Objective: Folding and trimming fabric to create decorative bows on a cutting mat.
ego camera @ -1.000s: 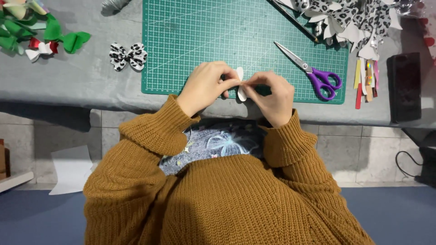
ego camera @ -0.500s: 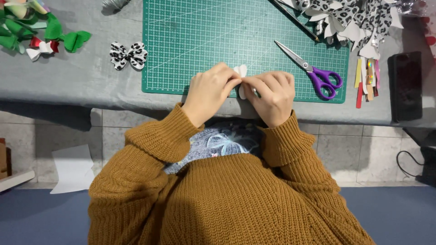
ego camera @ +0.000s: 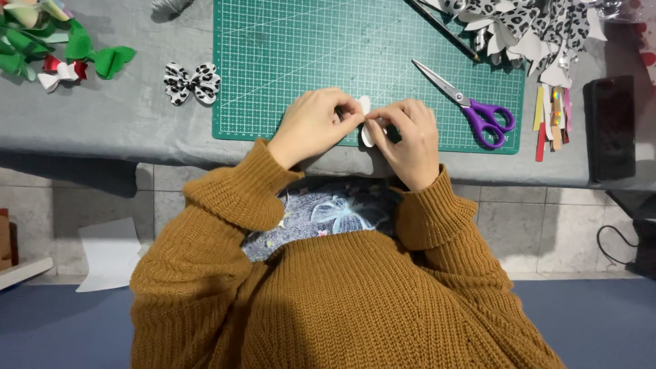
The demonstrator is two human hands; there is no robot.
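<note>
My left hand [ego camera: 311, 126] and my right hand [ego camera: 408, 137] meet over the near edge of a green cutting mat [ego camera: 328, 48]. Both pinch a small white bow-shaped piece [ego camera: 367, 121] between their fingertips. Only its two rounded ends show; fingers hide the middle. Purple-handled scissors [ego camera: 471, 106] lie shut on the mat just right of my right hand. A finished black-and-white spotted bow [ego camera: 192, 83] rests off the mat, left of my left hand.
Green, red and white bow pieces [ego camera: 61, 51] sit at the far left. A heap of spotted cut-outs [ego camera: 533, 31] fills the top right, with coloured strips [ego camera: 552, 119] and a black phone [ego camera: 613, 126] beside it. The grey table [ego camera: 102, 130] ends near my chest.
Both hands shifted slightly away from my body onto the mat edge, still pinching the white piece. My right fingers have closed further over it.
</note>
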